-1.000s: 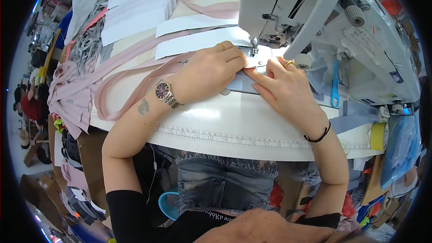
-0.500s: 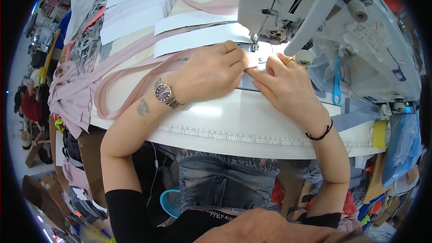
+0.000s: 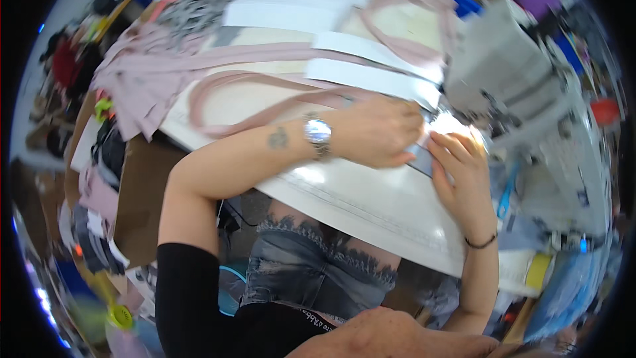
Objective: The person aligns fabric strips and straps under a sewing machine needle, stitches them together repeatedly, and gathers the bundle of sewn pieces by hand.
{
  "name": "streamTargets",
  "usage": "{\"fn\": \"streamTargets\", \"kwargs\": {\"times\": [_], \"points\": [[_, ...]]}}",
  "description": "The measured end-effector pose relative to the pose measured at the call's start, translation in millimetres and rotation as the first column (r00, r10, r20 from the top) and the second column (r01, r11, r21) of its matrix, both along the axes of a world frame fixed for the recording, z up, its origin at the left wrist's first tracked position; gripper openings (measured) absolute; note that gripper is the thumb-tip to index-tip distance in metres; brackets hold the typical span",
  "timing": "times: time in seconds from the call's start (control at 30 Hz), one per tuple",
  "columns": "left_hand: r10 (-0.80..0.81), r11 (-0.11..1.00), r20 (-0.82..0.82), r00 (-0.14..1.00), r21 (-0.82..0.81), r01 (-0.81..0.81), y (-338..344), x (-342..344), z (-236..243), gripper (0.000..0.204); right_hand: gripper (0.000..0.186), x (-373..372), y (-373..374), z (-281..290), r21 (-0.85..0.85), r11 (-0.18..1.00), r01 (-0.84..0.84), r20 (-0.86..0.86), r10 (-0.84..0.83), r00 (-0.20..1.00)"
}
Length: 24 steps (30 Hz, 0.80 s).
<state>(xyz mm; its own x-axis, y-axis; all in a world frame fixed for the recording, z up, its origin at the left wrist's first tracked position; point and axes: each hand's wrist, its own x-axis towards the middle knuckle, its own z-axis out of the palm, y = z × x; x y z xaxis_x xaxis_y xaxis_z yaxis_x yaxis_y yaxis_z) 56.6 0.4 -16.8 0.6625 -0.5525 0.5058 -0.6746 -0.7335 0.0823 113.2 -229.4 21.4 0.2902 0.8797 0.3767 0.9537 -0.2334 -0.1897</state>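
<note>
My left hand (image 3: 381, 131), with a metal watch on its wrist, bends its fingers down onto the end of a pink fabric strip (image 3: 301, 101) beside the sewing machine (image 3: 503, 69). My right hand (image 3: 460, 176) meets it from the right; its fingers are drawn close at a pale edge of the cloth under the bright machine light. The fingertips are smeared, and the strip's end is mostly hidden between the hands. Two white pieces (image 3: 371, 78) lie just beyond my left hand. From there the strip loops left across the white table (image 3: 371, 189).
Stacked white pieces (image 3: 291, 0) lie at the far side. Pink strips (image 3: 142, 76) hang over the table's left end, near a cardboard box (image 3: 149, 195). A blue-handled tool (image 3: 508, 189) and a yellow roll (image 3: 538, 270) lie right of my right hand.
The view has swung, so the table and machine appear tilted and further right. Both hands stay together beside the machine, my right fingers lying straighter than before.
</note>
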Motion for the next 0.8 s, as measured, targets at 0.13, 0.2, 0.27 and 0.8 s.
{"fn": "streamTargets", "kwargs": {"times": [0.13,0.2,0.27,0.8], "points": [[0.02,0.999,0.011,1.0,-0.031,-0.02,-4.3,0.5,-6.2,0.034,0.029,-4.2,-1.6,-1.1,-0.032,0.997,0.063,-0.029,-0.064,0.997],[-0.031,0.998,0.026,0.999,-0.054,0.033,-2.9,0.6,-7.6,0.032,0.03,-6.8,-0.7,0.3,-0.044,0.996,0.076,-0.053,-0.078,0.996],[-0.026,0.998,0.042,0.999,-0.051,0.028,1.6,-1.2,-4.1,0.03,0.03,-6.7,-1.6,1.4,-0.064,0.989,0.134,-0.083,-0.139,0.987],[0.886,0.29,0.329,0.328,0.159,-0.944,311.9,-83.8,32.6,0.011,0.027,-14.3,0.8,9.3,-0.066,0.985,0.16,-0.131,-0.168,0.977]]}}
